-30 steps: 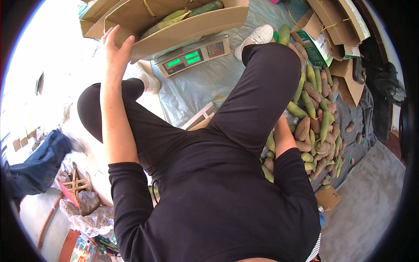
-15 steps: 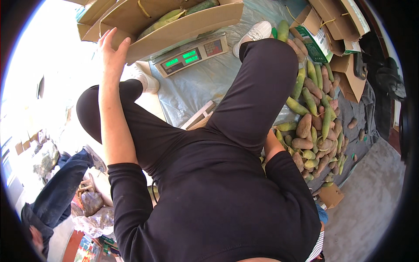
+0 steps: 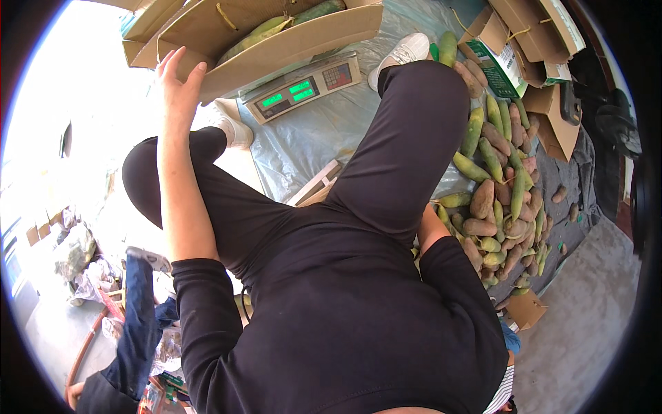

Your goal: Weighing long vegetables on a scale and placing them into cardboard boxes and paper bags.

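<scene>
An open cardboard box (image 3: 296, 47) stands on a digital scale (image 3: 301, 90) with green-lit displays. Inside it lie long green vegetables (image 3: 258, 34). My left hand (image 3: 177, 83) is at the box's near left corner, thumb and fingers apart; whether it presses on the cardboard I cannot tell. My right forearm (image 3: 432, 228) goes down beside my right thigh, which hides the hand and its fingers. That arm is nearest to a heap of green, cucumber-shaped vegetables (image 3: 515, 193) and reddish-brown roots (image 3: 481, 200).
Plastic sheeting (image 3: 296, 148) covers the floor between my legs. More cardboard boxes (image 3: 507, 52) stand at the far right, beside a dark grey cloth (image 3: 576, 179). A person in jeans (image 3: 136, 310) is at the lower left, near plastic bags (image 3: 89, 276).
At the lower left the other person has moved rightward, closer to my left elbow. My left hand and right arm have stayed almost in place.
</scene>
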`<state>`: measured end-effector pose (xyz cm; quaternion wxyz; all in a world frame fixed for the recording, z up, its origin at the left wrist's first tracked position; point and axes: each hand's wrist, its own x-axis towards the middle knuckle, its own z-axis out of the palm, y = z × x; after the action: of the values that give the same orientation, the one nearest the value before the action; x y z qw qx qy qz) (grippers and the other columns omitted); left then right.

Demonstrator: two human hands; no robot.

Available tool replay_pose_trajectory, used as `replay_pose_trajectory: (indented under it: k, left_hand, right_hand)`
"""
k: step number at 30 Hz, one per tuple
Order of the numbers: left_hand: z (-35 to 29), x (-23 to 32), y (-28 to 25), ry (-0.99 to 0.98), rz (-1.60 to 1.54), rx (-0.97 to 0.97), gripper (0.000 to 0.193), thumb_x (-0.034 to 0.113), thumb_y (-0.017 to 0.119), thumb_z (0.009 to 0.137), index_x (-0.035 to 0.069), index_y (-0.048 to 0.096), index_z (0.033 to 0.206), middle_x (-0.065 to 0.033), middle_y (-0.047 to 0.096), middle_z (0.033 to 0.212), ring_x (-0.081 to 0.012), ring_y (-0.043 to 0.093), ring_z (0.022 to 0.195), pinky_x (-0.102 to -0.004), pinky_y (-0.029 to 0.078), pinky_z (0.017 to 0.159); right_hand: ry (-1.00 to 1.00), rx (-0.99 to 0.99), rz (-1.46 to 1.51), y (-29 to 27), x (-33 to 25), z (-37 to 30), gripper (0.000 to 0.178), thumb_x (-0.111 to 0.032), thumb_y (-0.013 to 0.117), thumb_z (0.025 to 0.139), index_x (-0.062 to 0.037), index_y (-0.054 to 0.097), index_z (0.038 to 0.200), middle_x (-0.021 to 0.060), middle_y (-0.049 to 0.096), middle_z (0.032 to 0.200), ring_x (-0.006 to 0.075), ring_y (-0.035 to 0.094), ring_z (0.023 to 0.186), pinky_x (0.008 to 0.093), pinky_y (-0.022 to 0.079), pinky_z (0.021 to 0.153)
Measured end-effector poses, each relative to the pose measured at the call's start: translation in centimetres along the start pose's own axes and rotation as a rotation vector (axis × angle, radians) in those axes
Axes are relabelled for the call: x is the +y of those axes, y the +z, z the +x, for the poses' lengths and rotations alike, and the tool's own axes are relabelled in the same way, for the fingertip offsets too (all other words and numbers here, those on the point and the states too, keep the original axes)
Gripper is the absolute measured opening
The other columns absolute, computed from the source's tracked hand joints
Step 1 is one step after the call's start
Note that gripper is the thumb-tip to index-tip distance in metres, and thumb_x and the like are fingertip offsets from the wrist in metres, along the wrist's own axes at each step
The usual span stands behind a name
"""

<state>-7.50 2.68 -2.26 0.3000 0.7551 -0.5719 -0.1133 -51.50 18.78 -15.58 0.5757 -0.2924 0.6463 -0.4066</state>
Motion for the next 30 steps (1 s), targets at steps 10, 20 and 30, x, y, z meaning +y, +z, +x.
replay_pose_trajectory:
  k: [10, 20, 30]
  left_hand:
    - [0.1, -0.3, 0.1, 0.019, 0.01, 0.006, 0.046, 0.021, 0.065, 0.079, 0.007, 0.054, 0.122, -0.0144, 0.04, 0.132, -0.0268, 0.038, 0.124, -0.0365, 0.035, 0.1]
    - [0.2, -0.3, 0.2, 0.006, 0.035, 0.007, 0.045, 0.021, 0.065, 0.079, 0.008, 0.054, 0.121, -0.0138, 0.041, 0.133, -0.0264, 0.039, 0.123, -0.0361, 0.037, 0.098]
    - [0.1, -0.1, 0.2, 0.012, 0.041, 0.012, 0.044, 0.021, 0.065, 0.08, 0.009, 0.055, 0.121, -0.0132, 0.04, 0.133, -0.0261, 0.042, 0.121, -0.0356, 0.039, 0.097]
  right_hand:
    - [0.018, 0.003, -0.024, 0.7, 1.0, 2.2, 0.026, -0.022, 0.05, 0.088, -0.0031, 0.062, 0.102, 0.0017, 0.062, 0.087, 0.0134, 0.057, 0.074, 0.027, 0.047, 0.067]
    - [0.034, 0.007, -0.043, -0.2, 1.9, 2.6, 0.026, -0.022, 0.049, 0.088, -0.003, 0.062, 0.101, 0.0017, 0.062, 0.087, 0.0135, 0.057, 0.074, 0.0272, 0.047, 0.067]
    - [0.044, 0.0, -0.063, -0.9, 2.9, 2.5, 0.026, -0.022, 0.049, 0.088, -0.0029, 0.062, 0.101, 0.0017, 0.062, 0.086, 0.0136, 0.057, 0.074, 0.0273, 0.047, 0.066]
